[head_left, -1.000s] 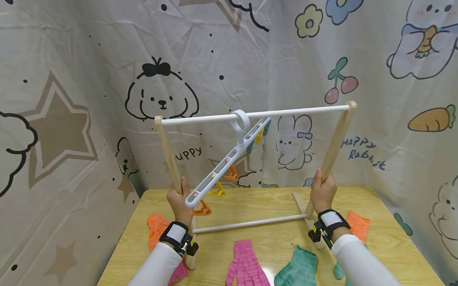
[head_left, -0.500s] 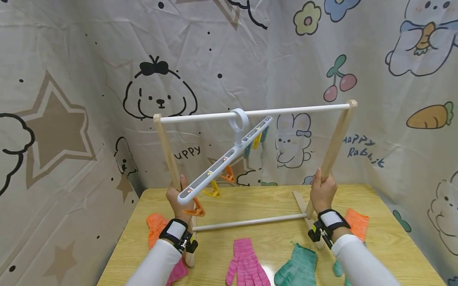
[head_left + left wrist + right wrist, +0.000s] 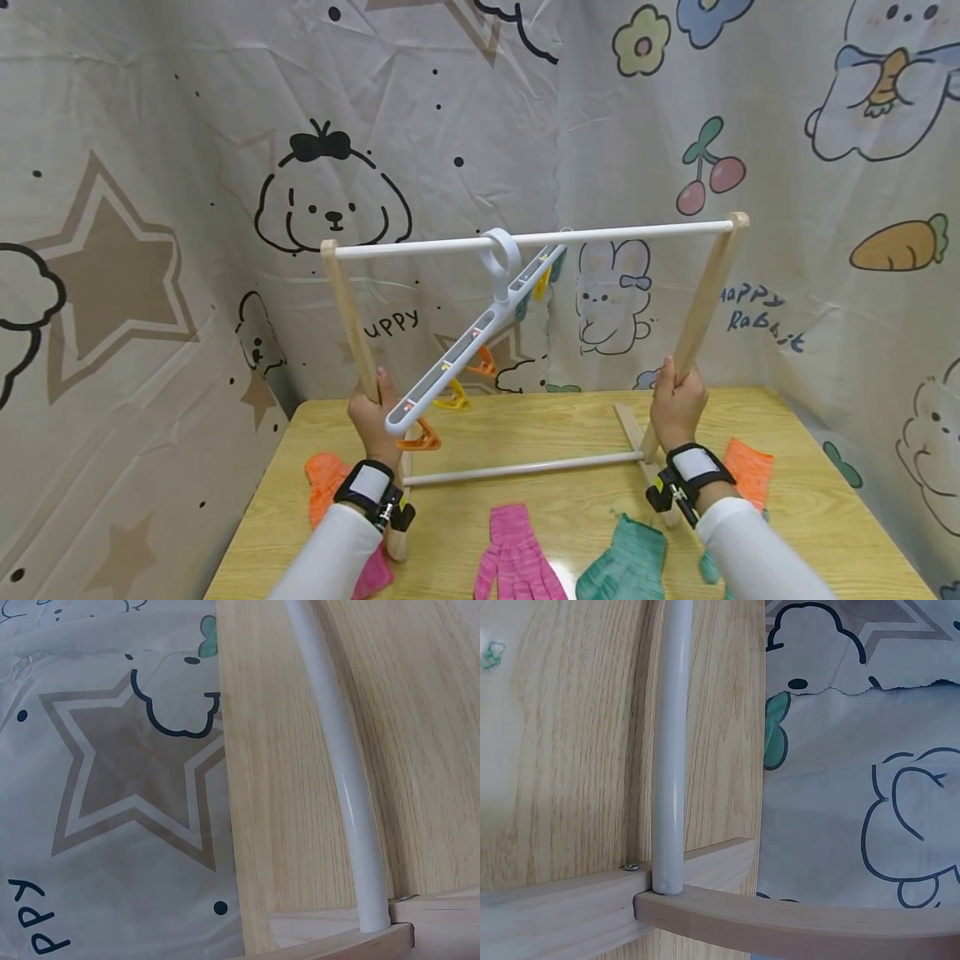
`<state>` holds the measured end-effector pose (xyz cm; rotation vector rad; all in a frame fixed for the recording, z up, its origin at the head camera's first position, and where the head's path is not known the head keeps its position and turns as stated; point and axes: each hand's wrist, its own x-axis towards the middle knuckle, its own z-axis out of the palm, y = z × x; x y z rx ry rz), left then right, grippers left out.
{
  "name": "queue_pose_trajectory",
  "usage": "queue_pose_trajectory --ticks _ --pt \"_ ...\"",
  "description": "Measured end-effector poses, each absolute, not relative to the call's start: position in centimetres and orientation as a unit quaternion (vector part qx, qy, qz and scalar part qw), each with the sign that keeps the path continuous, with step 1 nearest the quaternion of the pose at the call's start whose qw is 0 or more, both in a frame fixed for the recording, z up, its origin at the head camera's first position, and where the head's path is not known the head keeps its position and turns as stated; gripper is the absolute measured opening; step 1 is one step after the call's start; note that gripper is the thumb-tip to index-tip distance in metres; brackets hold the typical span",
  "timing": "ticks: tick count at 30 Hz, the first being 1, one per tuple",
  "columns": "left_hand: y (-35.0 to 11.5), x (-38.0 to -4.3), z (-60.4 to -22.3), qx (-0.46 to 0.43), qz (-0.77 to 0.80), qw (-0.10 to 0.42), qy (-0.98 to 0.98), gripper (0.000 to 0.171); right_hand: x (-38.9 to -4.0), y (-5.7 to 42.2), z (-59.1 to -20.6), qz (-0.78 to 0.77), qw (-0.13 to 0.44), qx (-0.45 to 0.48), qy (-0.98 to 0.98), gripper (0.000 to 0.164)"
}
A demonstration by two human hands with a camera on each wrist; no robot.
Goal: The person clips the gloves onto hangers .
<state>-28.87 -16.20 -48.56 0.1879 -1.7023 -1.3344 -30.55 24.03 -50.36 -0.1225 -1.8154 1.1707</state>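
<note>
A small wooden drying rack (image 3: 348,325) with a white top rod (image 3: 615,231) stands on the wooden table (image 3: 817,517). My left hand (image 3: 372,414) grips the rack's left post low down. My right hand (image 3: 677,402) grips the right post (image 3: 703,292) at the same height. A white clip hanger (image 3: 465,348) hangs tilted from the top rod by its ring, low end near my left hand, with orange and yellow clips (image 3: 420,438) beneath it. The wrist views show only the rack's white lower rod (image 3: 345,772) (image 3: 671,750), its wooden feet (image 3: 780,915) and the tabletop.
Gloves lie flat on the table in front of the rack: an orange one (image 3: 322,483) at the left, a pink one (image 3: 517,558) and a green one (image 3: 626,562) in the middle, another orange one (image 3: 750,471) at the right. A cartoon-print curtain (image 3: 150,250) closes in the back and sides.
The hanger swings on the top rod: its low end went up and left, then came back down and right. Both hands keep their grip on the posts.
</note>
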Motion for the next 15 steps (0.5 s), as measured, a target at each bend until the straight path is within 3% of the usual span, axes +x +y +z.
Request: queue_pose_trajectory --ticks 15 --pt "-15.5 -28.6 -47.4 0.089 -0.576 0.440 -0.683 0.035 -30.6 24.0 -50.5 0.468 0.483 -0.054 -0.738 0.030"
